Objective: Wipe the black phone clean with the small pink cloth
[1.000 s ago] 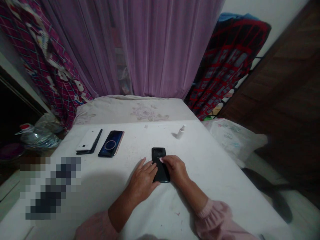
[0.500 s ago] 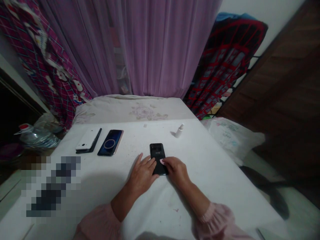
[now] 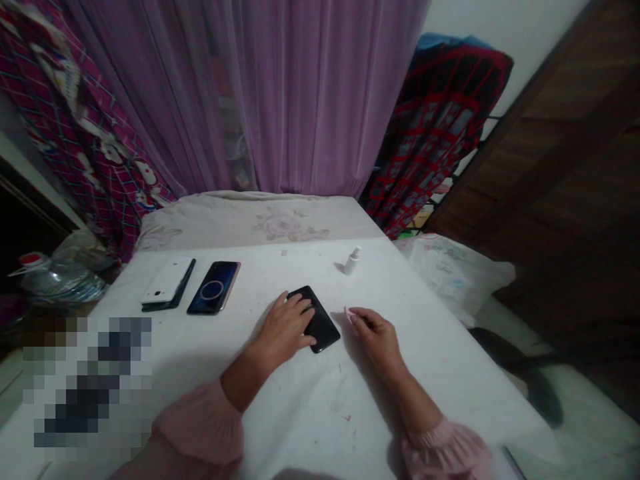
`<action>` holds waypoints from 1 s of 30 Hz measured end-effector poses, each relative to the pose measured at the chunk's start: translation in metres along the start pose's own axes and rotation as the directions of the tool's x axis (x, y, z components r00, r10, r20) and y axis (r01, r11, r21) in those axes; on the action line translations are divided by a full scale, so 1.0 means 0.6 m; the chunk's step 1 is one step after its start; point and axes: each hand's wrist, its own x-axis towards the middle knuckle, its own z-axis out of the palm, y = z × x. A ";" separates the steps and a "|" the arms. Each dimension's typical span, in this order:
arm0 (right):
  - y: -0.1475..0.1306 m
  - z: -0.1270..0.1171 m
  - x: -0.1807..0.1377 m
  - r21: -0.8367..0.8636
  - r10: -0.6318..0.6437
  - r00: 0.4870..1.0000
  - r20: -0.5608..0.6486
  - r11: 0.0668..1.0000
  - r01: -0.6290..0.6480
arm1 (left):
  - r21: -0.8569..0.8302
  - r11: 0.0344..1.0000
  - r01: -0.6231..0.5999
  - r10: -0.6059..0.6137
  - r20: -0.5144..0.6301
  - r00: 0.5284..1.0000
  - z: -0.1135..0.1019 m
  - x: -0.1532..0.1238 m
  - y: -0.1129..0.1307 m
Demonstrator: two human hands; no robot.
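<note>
A black phone (image 3: 320, 325) lies face down and slantwise on the white table (image 3: 280, 400). My left hand (image 3: 286, 327) rests flat on its left half, fingers stretched out over it. My right hand (image 3: 376, 333) is just right of the phone and apart from it. Its fingers are pinched on a small pale thing (image 3: 349, 312) that I cannot make out. Both arms wear pink sleeves.
A white phone (image 3: 167, 283) on a dark case and a dark phone with a ring on its back (image 3: 213, 296) lie at the far left. A small white bottle (image 3: 353, 261) stands at the back. Beyond are a bed, purple curtains and a white bag (image 3: 450, 273).
The black phone has turned slantwise under my left hand. My right hand has come off it and moved to the right. The view has shifted slightly.
</note>
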 end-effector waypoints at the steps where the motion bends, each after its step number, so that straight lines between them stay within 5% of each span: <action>1: 0.002 0.000 0.000 0.019 0.032 0.999 -0.001 0.999 -0.032 | -0.002 0.997 -0.081 0.081 0.033 0.996 -0.003 0.009 -0.020; 5: 0.003 0.009 -0.006 0.081 0.115 0.993 0.023 0.990 -0.117 | -0.003 0.990 -0.144 0.142 0.190 0.971 0.001 0.048 -0.088; 8: 0.000 0.018 -0.003 0.091 0.113 0.993 0.033 0.989 -0.116 | -0.013 0.991 -0.132 0.132 0.229 0.964 0.006 0.068 -0.103; 14: 0.003 0.013 0.008 -0.089 -0.026 1.000 0.018 0.996 0.027 | 0.121 0.992 0.046 -0.054 0.058 0.997 0.007 0.056 -0.038; 19: 0.007 0.002 0.010 -0.379 -0.187 0.978 0.092 0.902 0.208 | 0.140 0.936 0.322 -0.323 -0.017 0.946 0.015 0.011 0.016; 25: 0.010 0.023 0.020 -0.605 -0.236 0.956 0.172 0.741 0.291 | -0.143 0.955 0.261 -0.268 -0.030 0.963 0.060 -0.070 -0.041; 30: -0.012 0.062 0.026 -0.709 -0.231 0.940 0.249 0.618 0.340 | -0.228 0.937 0.263 -0.301 -0.151 0.942 0.100 -0.080 -0.069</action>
